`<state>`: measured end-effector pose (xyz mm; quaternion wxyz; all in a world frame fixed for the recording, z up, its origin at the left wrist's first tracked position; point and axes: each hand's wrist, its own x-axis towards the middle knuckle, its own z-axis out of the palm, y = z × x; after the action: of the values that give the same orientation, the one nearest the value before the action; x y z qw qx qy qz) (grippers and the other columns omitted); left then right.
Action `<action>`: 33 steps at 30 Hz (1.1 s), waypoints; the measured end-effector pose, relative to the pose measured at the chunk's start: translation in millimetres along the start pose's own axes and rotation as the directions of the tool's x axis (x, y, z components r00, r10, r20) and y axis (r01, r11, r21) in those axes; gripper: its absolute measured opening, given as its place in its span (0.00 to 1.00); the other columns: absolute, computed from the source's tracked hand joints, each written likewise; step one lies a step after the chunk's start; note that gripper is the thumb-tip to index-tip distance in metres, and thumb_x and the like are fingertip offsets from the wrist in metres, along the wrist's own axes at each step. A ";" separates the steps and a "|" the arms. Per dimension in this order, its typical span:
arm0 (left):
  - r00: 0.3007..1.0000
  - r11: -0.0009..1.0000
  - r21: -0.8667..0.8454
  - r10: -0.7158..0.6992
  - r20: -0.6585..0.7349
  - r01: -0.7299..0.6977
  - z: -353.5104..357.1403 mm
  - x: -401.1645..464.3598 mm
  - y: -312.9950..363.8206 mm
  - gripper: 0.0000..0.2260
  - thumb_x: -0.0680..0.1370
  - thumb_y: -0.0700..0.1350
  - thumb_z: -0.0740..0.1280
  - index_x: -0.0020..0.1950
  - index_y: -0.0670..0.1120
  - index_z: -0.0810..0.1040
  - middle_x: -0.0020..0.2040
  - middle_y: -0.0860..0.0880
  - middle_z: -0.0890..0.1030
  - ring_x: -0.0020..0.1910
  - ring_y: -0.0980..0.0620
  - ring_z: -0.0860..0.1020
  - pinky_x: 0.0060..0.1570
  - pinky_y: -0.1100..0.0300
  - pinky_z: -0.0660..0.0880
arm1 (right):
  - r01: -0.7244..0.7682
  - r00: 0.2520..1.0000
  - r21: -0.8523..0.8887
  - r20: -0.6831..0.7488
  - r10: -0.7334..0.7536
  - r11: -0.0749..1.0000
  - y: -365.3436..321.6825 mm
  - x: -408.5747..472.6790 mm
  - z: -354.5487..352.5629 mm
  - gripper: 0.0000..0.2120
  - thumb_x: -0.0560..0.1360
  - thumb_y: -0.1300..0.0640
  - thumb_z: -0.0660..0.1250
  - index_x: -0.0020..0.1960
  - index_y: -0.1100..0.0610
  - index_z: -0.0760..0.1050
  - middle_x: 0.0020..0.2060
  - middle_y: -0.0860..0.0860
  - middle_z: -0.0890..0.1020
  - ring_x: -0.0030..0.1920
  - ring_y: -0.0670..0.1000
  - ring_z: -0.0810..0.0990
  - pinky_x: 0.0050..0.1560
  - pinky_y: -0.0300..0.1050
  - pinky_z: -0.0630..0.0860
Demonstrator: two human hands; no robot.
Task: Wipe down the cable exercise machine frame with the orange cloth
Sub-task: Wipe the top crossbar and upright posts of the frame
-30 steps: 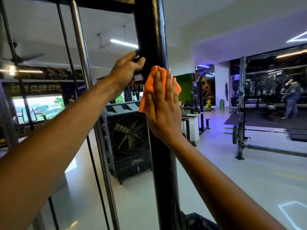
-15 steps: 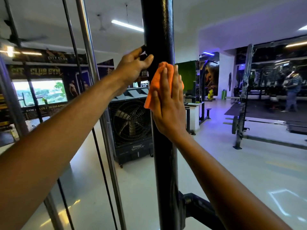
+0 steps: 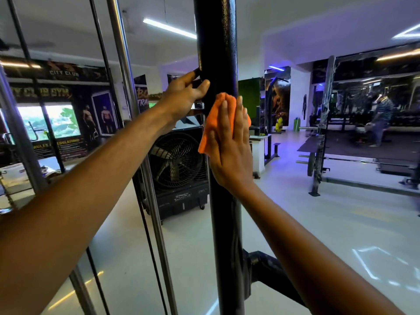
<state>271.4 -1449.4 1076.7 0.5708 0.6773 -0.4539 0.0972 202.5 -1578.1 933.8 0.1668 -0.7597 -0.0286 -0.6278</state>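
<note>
The black upright post (image 3: 216, 53) runs vertically straight ahead; the right hand (image 3: 231, 146) presses the orange cloth (image 3: 216, 117) flat against it, fingers extended; the left hand (image 3: 185, 96) grips the post just above.

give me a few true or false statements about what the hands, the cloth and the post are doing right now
1. The right hand presses the orange cloth flat against the black post. True.
2. The left hand hangs free, away from the post. False: it grips the post's left side, a little above the cloth.
3. The cloth is blue. False: it is orange.
4. A big black fan stands on the floor behind the post. True.
5. The right hand's fingers are curled into a fist around the cloth. False: they lie straight and point up over it.
</note>
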 end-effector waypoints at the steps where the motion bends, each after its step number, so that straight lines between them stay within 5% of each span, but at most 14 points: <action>1: 1.000 1.000 0.007 -0.006 -0.003 0.006 0.7 -1.5 -2.7 0.17 0.86 0.49 0.67 0.76 0.53 0.78 0.66 0.56 0.85 0.66 0.56 0.82 0.66 0.54 0.81 | -0.016 1.000 -0.006 0.015 0.016 1.000 1.8 -15.7 1.2 0.33 0.90 0.53 0.61 0.89 0.57 0.50 0.88 0.57 0.45 0.88 0.57 0.43 0.85 0.66 0.52; 10: 0.998 0.997 0.053 -0.055 0.041 0.053 -3.2 -8.1 -1.0 0.16 0.85 0.53 0.68 0.73 0.58 0.79 0.64 0.56 0.85 0.66 0.53 0.82 0.71 0.41 0.77 | -0.022 1.000 -0.029 -0.011 0.022 0.999 -10.4 16.7 -0.1 0.32 0.90 0.50 0.59 0.89 0.55 0.50 0.88 0.56 0.43 0.88 0.57 0.42 0.85 0.65 0.52; 16: 0.998 0.998 0.007 -0.057 0.012 0.057 2.6 -15.9 -6.6 0.14 0.86 0.50 0.68 0.73 0.56 0.80 0.62 0.59 0.85 0.60 0.61 0.84 0.63 0.51 0.82 | -0.021 0.999 -0.066 0.029 0.023 0.998 1.7 -47.4 3.0 0.34 0.88 0.54 0.64 0.88 0.58 0.53 0.88 0.60 0.45 0.88 0.60 0.42 0.86 0.66 0.51; 19: 0.998 0.999 0.013 -0.051 0.036 0.050 2.5 -18.6 -9.1 0.14 0.86 0.49 0.69 0.71 0.58 0.80 0.64 0.58 0.85 0.63 0.59 0.83 0.69 0.48 0.79 | -0.032 0.997 -0.083 0.061 0.037 0.996 5.5 -66.6 4.0 0.34 0.87 0.54 0.65 0.88 0.57 0.54 0.88 0.60 0.45 0.88 0.60 0.42 0.85 0.67 0.52; 26: 0.998 0.998 -0.002 -0.060 -0.006 0.060 5.2 -21.4 -12.8 0.16 0.84 0.53 0.71 0.72 0.57 0.80 0.65 0.58 0.85 0.64 0.56 0.83 0.66 0.44 0.81 | -0.033 0.999 -0.021 0.032 0.033 0.999 -4.8 -14.3 -2.0 0.32 0.90 0.52 0.61 0.89 0.55 0.51 0.88 0.57 0.43 0.88 0.54 0.39 0.84 0.68 0.56; 33: 0.996 0.992 -0.088 -0.087 0.005 0.087 18.9 -43.9 -33.8 0.17 0.85 0.48 0.71 0.74 0.51 0.79 0.65 0.55 0.86 0.64 0.56 0.84 0.70 0.47 0.79 | -0.145 0.981 0.015 0.135 0.142 0.989 15.5 -134.1 5.8 0.33 0.88 0.53 0.64 0.89 0.53 0.52 0.88 0.56 0.44 0.88 0.60 0.44 0.82 0.68 0.59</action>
<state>263.6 -1445.7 1018.8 0.6036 0.6706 -0.4282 0.0517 183.6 -1568.8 800.4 0.2188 -0.7981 0.0075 -0.5613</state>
